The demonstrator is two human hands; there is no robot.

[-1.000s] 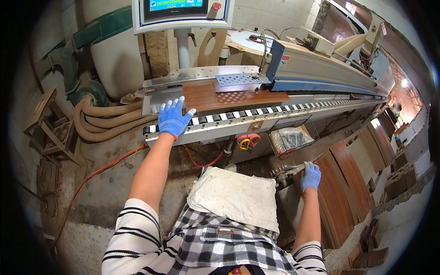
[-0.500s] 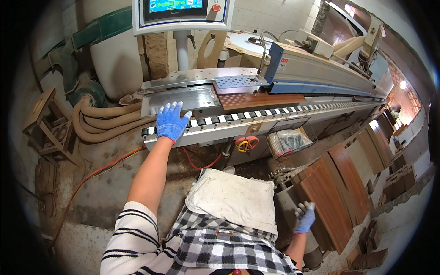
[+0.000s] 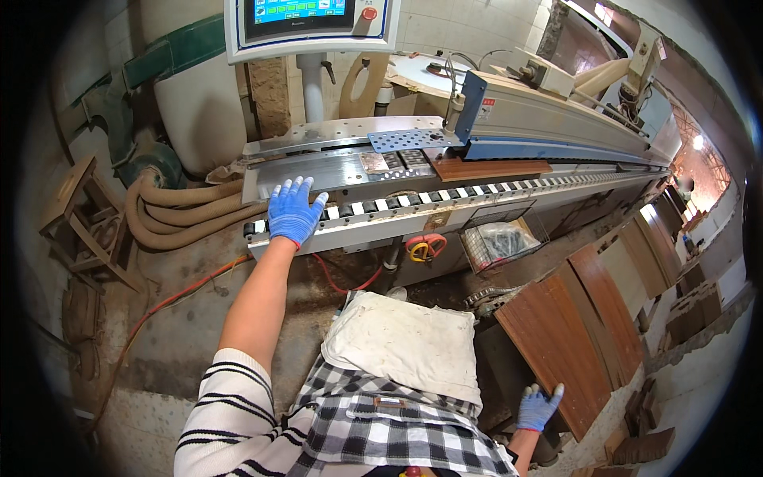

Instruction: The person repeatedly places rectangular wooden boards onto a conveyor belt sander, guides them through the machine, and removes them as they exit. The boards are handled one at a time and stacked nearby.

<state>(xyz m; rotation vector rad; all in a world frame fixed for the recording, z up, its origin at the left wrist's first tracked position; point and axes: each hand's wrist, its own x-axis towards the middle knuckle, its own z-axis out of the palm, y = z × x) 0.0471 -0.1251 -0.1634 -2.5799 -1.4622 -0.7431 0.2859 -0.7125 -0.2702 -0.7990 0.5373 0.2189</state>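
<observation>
My left hand (image 3: 296, 213), in a blue glove with pale fingertips, rests with fingers apart at the left end of the roller rail (image 3: 441, 199), beside a metal infeed plate (image 3: 294, 173). Farther along the edge banding machine (image 3: 556, 119), a wood-grain board (image 3: 491, 168) lies partly under the blue guard and beam. At lower right, my gloved right hand (image 3: 540, 407) grips the near edge of a brown board (image 3: 552, 350) in a leaning stack, its fingertips on that edge.
A touchscreen panel (image 3: 311, 24) stands above. Beige hoses (image 3: 183, 219) and a wooden stand (image 3: 87, 219) are at left. A wire basket (image 3: 499, 245) hangs below the rail; red cables (image 3: 175, 294) cross the floor. More boards (image 3: 652, 246) lean along the right.
The board on the machine has travelled right, exposing the plate. My right hand has moved down to the stacked board, whose top edge has shifted slightly left. My left hand stays on the rail.
</observation>
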